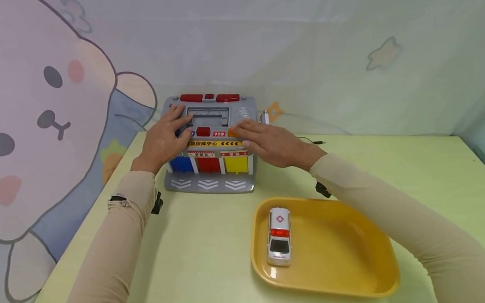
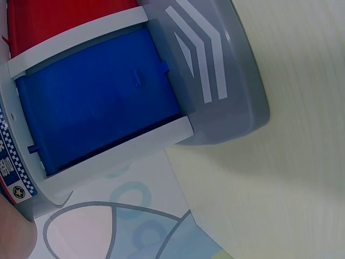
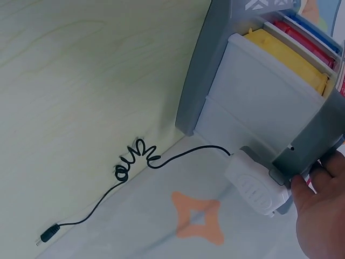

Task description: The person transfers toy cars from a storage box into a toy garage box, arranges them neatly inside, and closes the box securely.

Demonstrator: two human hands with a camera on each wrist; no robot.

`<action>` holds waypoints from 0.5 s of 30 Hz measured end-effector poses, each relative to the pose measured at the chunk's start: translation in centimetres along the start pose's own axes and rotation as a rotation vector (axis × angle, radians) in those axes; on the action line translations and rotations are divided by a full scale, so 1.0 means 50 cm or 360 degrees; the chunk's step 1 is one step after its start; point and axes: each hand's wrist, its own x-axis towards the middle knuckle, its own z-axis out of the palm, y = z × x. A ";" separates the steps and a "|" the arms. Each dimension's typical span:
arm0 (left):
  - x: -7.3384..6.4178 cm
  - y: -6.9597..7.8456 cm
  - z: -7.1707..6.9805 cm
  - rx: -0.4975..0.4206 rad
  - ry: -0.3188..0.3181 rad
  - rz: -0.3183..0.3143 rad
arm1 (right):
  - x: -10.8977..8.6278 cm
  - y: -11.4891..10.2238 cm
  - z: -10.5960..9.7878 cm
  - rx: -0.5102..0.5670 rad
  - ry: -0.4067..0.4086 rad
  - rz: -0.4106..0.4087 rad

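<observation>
A grey toy rescue garage (image 1: 208, 144) stands upright at the back of the table, with red lights along its roof. Its front has a blue door (image 2: 102, 102), a red door (image 1: 208, 164) and a yellow door (image 1: 236, 164), all down. My left hand (image 1: 161, 140) rests on the roof's left part, fingers spread beside the carry handle (image 1: 207, 116). On the roof's right front, my right hand (image 1: 273, 144) lies with extended fingers over an orange button (image 1: 232, 132), partly covering it. A red button (image 1: 203, 131) sits between the hands.
A yellow tray (image 1: 332, 283) sits nearer on the right, under the right forearm. Inside, at its left side, lies a white toy ambulance (image 1: 280, 247). A white handset (image 3: 259, 183) hangs on the garage's right side, its black coiled cord (image 3: 188, 150) trailing across the table.
</observation>
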 end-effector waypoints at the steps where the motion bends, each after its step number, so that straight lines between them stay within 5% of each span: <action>1: 0.002 0.001 -0.001 0.0003 0.0005 0.0002 | 0.000 0.000 -0.002 -0.0002 0.0002 -0.0002; 15: -0.004 0.006 0.000 -0.0014 0.0000 -0.0017 | -0.002 -0.005 -0.005 0.0019 -0.0042 0.0013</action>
